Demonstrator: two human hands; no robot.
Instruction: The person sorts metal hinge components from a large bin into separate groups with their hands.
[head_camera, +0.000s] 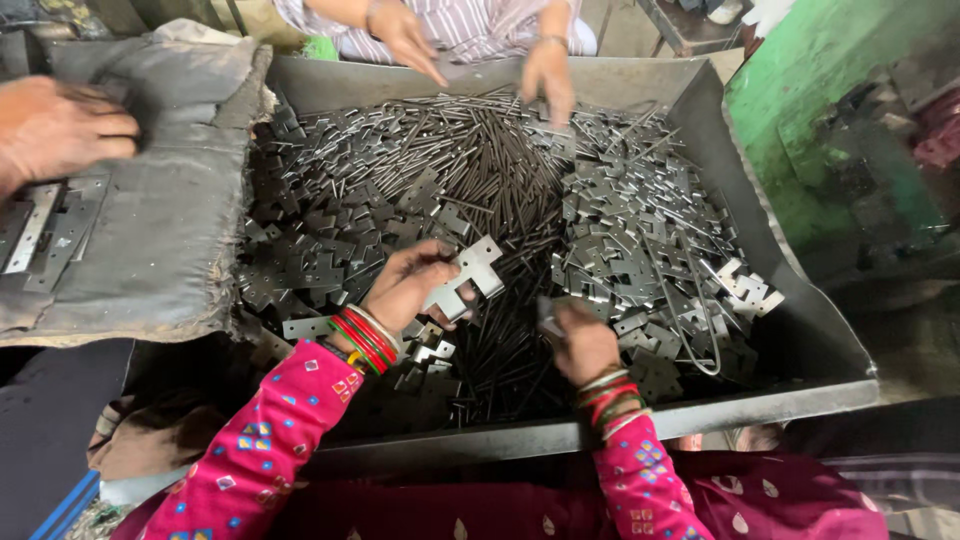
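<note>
A notched flat metal plate (462, 277), pale and brighter than the rest, is held in the left hand (412, 285), which is closed around the plate's near-left end; the thumb lies over its face and the plate juts out to the right and far side of the fingers. The hand is raised just above a large grey metal tray (800, 330), over a heap of similar stamped metal plates (330, 260) on the left part of the tray. The right hand (580, 342) is seen near and to the right of the held plate, a little apart from it. It is curled almost closed, and a small dark metal piece (549, 318) is pinched at its fingertips; the exact shape of that piece cannot be told. A band of thin dark metal rods (505, 190) runs from the far side of the tray to the near side, between the two hands. A second heap of plates (640, 240) lies on the right. At the far edge, two hands of another person (548, 72) are reaching into the rods. At the far left, a third person's hand (55, 125) is resting on a worn grey padded cloth (170, 200) beside the tray.
</note>
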